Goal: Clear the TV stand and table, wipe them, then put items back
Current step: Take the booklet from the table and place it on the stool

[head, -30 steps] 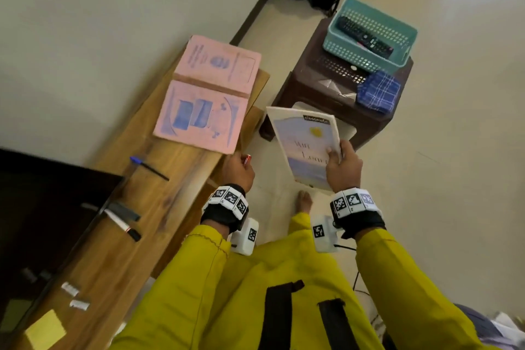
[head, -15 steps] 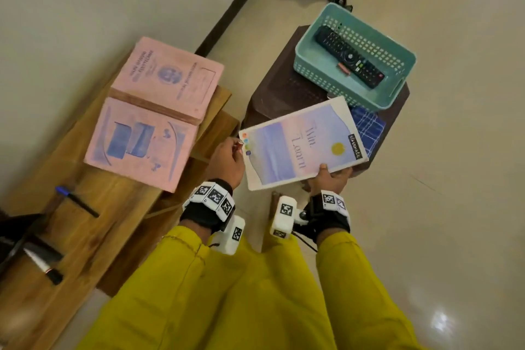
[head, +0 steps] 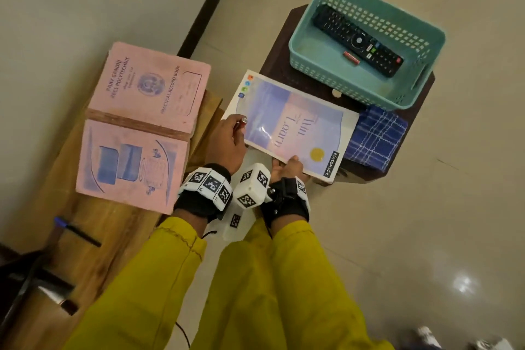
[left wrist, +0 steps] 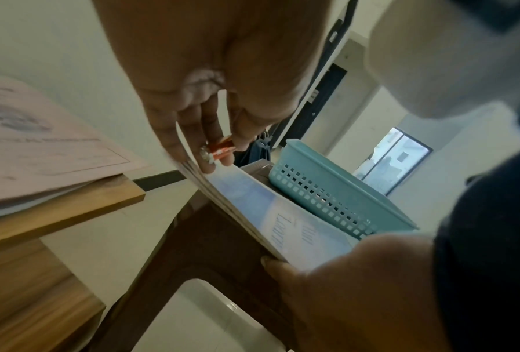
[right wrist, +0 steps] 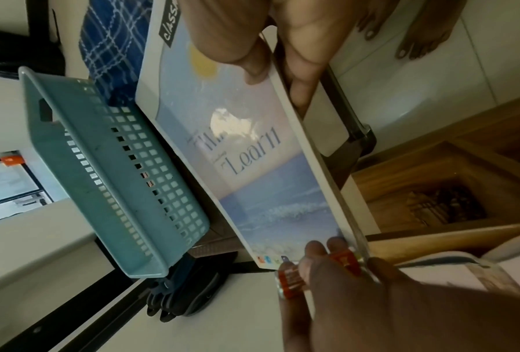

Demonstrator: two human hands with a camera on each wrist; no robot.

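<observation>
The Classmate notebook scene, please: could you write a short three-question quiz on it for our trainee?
1. True or false: both hands grip the Classmate notebook.
2. What lies in the teal basket? A) TV remote and red battery B) blue pen C) checked cloth
3. Fill in: the left hand also holds small red ____.

Key: 1 true; the right hand grips the near edge. 2 A: TV remote, red battery. 3 batteries.

Two books (head: 289, 125), three batteries (right wrist: 291, 277), one basket (head: 312, 62).
</observation>
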